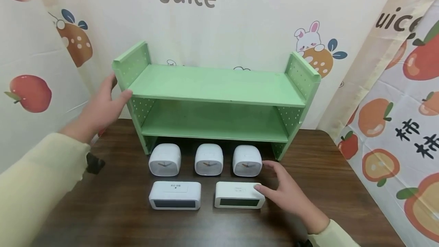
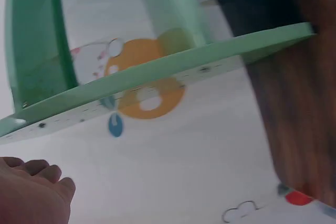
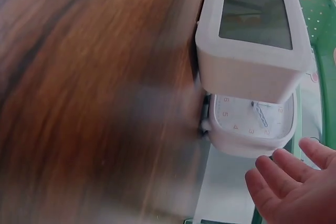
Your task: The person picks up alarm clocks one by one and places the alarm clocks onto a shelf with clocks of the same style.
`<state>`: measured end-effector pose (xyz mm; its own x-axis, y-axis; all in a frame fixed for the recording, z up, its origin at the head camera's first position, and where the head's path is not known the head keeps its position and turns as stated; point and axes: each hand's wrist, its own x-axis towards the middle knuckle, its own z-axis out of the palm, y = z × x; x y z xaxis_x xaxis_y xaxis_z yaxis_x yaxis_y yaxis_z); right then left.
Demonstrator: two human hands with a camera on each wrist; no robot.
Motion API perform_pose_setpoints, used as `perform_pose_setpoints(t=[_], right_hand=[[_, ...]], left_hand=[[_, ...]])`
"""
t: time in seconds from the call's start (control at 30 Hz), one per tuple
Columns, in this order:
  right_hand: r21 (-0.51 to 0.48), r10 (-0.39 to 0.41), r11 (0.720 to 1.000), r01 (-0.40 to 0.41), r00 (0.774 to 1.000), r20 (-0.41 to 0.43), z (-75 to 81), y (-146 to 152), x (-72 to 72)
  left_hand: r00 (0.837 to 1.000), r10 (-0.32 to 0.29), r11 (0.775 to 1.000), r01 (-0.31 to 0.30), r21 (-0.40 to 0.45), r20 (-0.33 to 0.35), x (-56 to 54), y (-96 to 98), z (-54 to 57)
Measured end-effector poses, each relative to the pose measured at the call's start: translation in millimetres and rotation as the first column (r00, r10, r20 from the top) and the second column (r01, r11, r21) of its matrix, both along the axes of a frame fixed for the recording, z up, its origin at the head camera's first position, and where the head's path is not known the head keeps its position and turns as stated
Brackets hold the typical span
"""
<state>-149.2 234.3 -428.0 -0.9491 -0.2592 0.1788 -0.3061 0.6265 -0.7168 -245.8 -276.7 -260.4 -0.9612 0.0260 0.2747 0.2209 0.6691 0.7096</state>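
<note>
My left hand is beside the left side panel of a green two-tier shelf, its thumb spread apart from the fingers. In the left wrist view, its loosely bent fingers appear apart from the panel's edge. My right hand reaches in from the right with fingers spread. Its thumb is at the right end of a white digital clock, and its other fingers are near the rightmost white analog clock. In the right wrist view, the fingers hold nothing; the thumb is hidden there.
Two more analog clocks stand in a row before the shelf. Another digital clock lies in front at left. All rest on a dark wooden table. Fruit-printed curtains hang behind and at both sides.
</note>
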Motion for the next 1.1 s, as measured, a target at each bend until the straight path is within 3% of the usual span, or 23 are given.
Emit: perform_pose_setpoints(t=[0.2, 0.43, 0.63, 0.83, 0.97, 1.1], right_hand=[[-0.019, -0.047, 0.999, 0.048, 0.998, 0.031, -3.5, -2, -0.4], [-0.053, -0.008, 0.999, 0.012, 0.997, 0.081, -11.7, 0, 1.4], [-0.086, 0.050, 0.996, -0.037, 0.987, 0.153, -14.3, -5, 0.3], [-0.149, 0.036, 0.989, -0.003, 0.974, 0.222, -16.0, -12, 3.9], [-0.217, 0.035, 0.976, 0.024, 0.963, 0.266, -20.8, -15, 6.5], [-0.336, 0.080, 0.941, 0.031, 0.948, 0.309, -27.5, -16, 7.9]], left_hand=[[1.000, 0.004, 0.996, -0.007, 0.094, 0.024, -16.4, 5.1, 27.4], [0.991, 0.034, 0.986, -0.054, 0.157, 0.130, -30.0, 14.7, 41.2], [0.983, 0.092, 0.954, -0.133, 0.270, 0.160, -38.7, 20.0, 42.2], [0.980, 0.153, 0.912, -0.188, 0.365, 0.124, -42.6, 27.1, 37.0], [0.975, 0.191, 0.907, -0.221, 0.359, 0.117, -42.6, 29.4, 34.5], [0.969, 0.216, 0.905, -0.244, 0.349, 0.116, -42.5, 31.5, 34.2]])
